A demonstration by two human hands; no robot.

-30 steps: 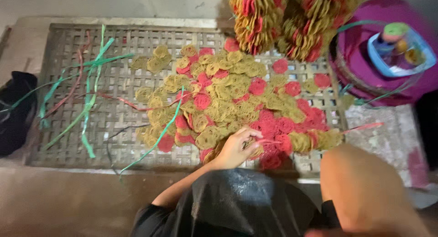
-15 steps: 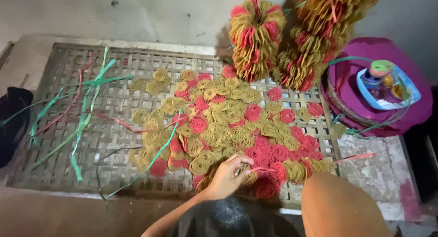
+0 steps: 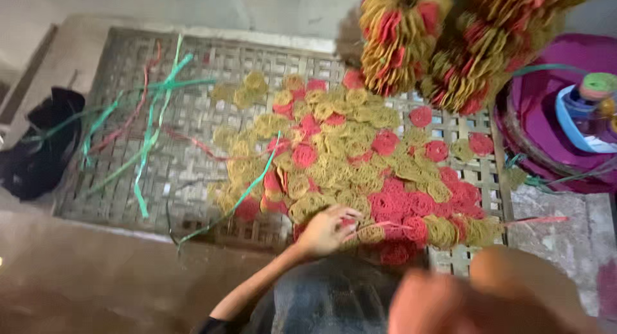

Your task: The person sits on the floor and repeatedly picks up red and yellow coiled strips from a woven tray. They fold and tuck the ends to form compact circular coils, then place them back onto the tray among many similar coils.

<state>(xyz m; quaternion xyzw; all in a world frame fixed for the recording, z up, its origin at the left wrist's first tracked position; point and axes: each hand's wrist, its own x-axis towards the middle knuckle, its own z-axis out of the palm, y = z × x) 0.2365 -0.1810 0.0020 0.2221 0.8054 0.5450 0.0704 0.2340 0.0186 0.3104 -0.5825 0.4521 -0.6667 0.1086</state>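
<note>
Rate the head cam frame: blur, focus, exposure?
Head view: motion-smeared overall; the left hand on the pile of red and yellow coils is soft-edged. The near tan shape at bottom right is fully out of focus. Lighting is dim and flat, the woven tray greyish, no glare.

Heap of small round coiled discs, yellow-olive and red mixed, spread flat on a woven lattice mat. Yellow ones cluster toward the left and middle of the heap, red ones bunch at the near right edge. Discs overlap loosely, a few strays lie apart at the far right. A left hand rests on the near edge of the heap, fingers curled onto a yellow disc beside red ones; grip unclear, picture blurred. A thin pink strip runs right from the fingertips across the red discs.
</note>
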